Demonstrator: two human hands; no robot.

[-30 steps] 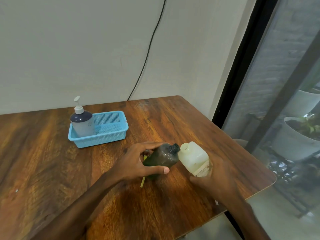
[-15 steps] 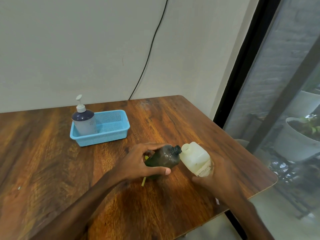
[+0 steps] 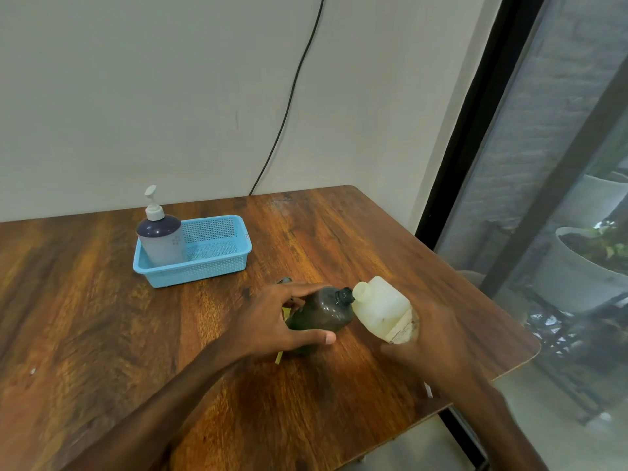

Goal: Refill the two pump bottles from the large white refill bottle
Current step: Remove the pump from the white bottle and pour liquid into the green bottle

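Note:
My left hand grips a dark translucent bottle with its pump removed, tilted so the open neck points right. My right hand holds the white refill bottle, tipped leftward with its open mouth right against the dark bottle's neck. A second pump bottle, dark-topped with a white pump, stands upright in the left end of a blue basket. Something yellow-green lies on the table under my left hand, mostly hidden.
The wooden table ends in a rounded right corner close to my right hand. A wall with a black cable stands behind. A glass door with plant pots beyond is on the right.
Both bottles stay held mouth to neck in nearly the same pose. The view has shifted slightly; the hands barely moved.

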